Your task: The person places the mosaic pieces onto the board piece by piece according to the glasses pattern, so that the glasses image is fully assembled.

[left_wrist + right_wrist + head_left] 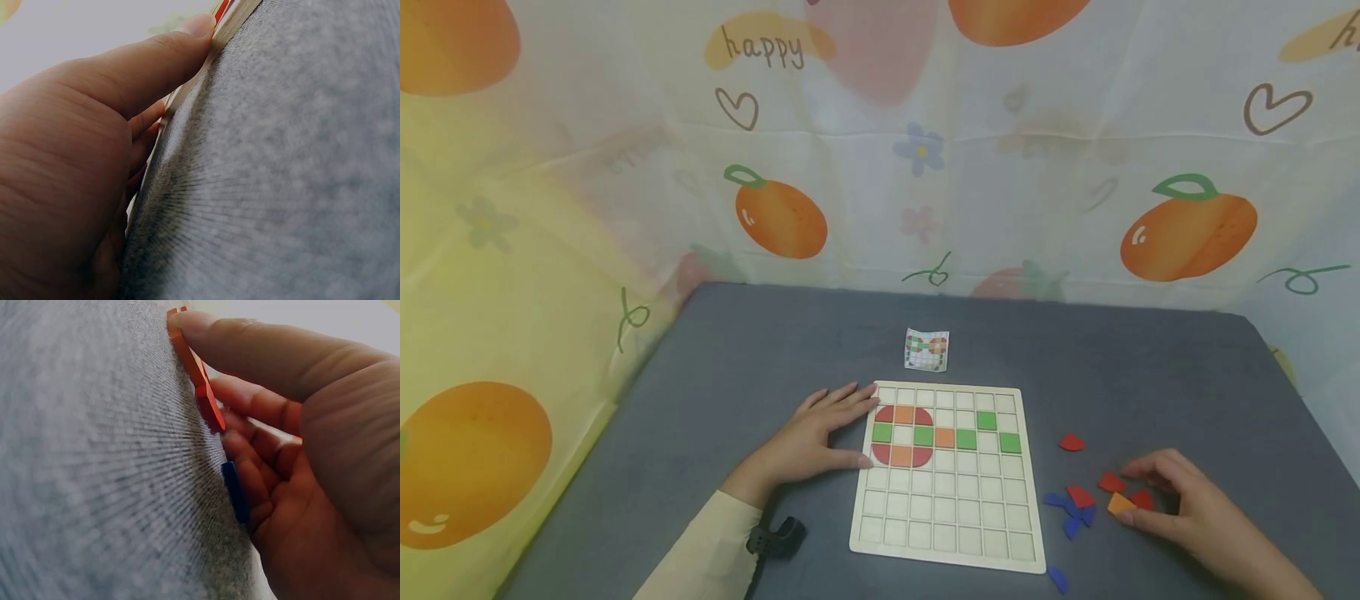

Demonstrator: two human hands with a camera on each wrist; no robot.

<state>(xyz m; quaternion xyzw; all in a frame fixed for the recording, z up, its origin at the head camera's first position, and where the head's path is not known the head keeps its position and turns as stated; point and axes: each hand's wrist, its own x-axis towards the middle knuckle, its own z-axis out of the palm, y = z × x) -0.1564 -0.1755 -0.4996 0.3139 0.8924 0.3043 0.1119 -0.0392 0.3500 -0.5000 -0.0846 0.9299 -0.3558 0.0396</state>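
In the head view my left hand (812, 437) rests at the left edge of a pale wooden grid board (947, 500), its fingers and thumb spread along the rim. The left wrist view shows the thumb (156, 62) on the board's edge. Red, orange and green tiles fill some upper cells. To the board's right, my right hand (1202, 517) is over loose tiles. Its thumb touches an orange square tile (1119, 503), while the index fingertip is apart from the thumb, beside a red tile (1111, 482). Another red tile (1142, 498) lies partly under the hand.
A small printed pattern card (927, 350) lies behind the board. Several blue tiles (1071, 527) and more red tiles (1072, 442) are scattered right of the board, on a grey cloth-covered table (775, 342). A printed curtain (865, 167) hangs behind the table and along its left side.
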